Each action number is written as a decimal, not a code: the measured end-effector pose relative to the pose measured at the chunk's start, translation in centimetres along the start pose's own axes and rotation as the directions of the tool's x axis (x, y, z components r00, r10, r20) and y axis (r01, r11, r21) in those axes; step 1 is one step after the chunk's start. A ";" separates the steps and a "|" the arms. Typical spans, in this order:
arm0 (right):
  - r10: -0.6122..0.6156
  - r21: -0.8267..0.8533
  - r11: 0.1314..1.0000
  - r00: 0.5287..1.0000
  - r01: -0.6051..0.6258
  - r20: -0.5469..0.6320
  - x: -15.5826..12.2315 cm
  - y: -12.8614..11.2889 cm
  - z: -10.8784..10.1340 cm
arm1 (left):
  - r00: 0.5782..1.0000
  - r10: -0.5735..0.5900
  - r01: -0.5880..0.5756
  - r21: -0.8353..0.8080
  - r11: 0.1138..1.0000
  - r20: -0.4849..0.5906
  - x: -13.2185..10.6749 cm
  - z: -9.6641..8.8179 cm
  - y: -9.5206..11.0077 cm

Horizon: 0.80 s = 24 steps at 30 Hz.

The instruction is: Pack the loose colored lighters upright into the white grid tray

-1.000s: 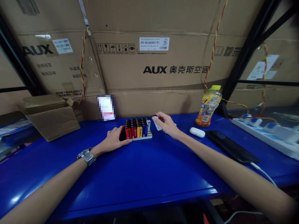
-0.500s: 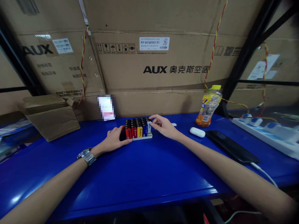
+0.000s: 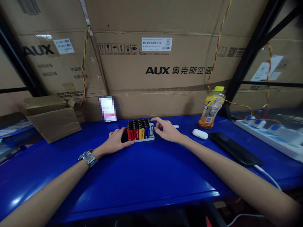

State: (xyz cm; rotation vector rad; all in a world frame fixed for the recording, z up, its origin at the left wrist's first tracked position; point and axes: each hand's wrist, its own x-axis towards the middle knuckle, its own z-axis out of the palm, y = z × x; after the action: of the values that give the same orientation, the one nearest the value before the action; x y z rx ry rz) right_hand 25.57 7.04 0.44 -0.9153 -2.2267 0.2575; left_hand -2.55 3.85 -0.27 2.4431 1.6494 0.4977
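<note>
A small pale tray [image 3: 145,138] full of upright lighters [image 3: 138,129] in red, yellow, blue and white stands on the blue table [image 3: 146,176]. My left hand [image 3: 116,141], with a metal watch on its wrist, cups the tray's left end, fingers curled against it. My right hand [image 3: 165,129] rests at the tray's right end, its fingertips on top of a white lighter [image 3: 151,127] standing in the last slot. A small white object [image 3: 175,126] lies just behind that hand.
A yellow-capped drink bottle [image 3: 211,108], a white earbud case [image 3: 200,134] and a black phone [image 3: 234,148] on a cable lie to the right. A white power strip [image 3: 272,137] lies far right. An open cardboard box [image 3: 50,118] sits left; large cartons form the back wall.
My right hand, which held a white lighter above the table a second ago, has moved left to the tray; the lighter now stands in the end slot. My left hand has stayed put.
</note>
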 end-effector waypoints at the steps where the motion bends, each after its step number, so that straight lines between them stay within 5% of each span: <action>1: 0.010 -0.029 1.000 1.000 -0.009 0.024 0.1 -0.1 -0.3 | 1.000 0.004 -0.004 -0.001 1.000 -0.005 0.0 0.0 0.0; 7: 0.134 -0.218 0.968 0.990 -0.122 0.037 0.2 0.4 -3.5 | 1.000 0.000 0.000 -0.020 1.000 -0.008 -0.1 -0.1 0.1; 13: 0.168 -0.516 0.851 0.982 -0.102 0.082 -0.8 1.3 -5.2 | 1.000 -0.010 0.010 -0.026 1.000 0.003 -0.1 -0.2 0.2; 17: 0.315 -0.596 0.794 0.919 -0.119 0.236 -0.9 0.8 -5.0 | 1.000 -0.017 0.017 -0.029 0.999 0.002 -0.2 -0.2 0.3; 21: 0.225 -0.442 0.893 0.937 -0.089 0.267 -0.6 0.4 -4.3 | 1.000 -0.015 0.015 -0.017 1.000 0.004 -0.2 -0.2 0.2; 24: 0.146 -0.094 0.987 0.975 -0.131 0.170 -0.3 0.4 -3.5 | 1.000 -0.006 0.006 -0.007 1.000 -0.001 -0.1 -0.1 0.1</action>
State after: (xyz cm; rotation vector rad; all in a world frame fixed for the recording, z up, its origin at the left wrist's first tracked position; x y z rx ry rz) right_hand 28.31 6.85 2.66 -1.1338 -2.3519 0.3248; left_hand -2.53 3.71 -0.18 2.4327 1.6513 0.5030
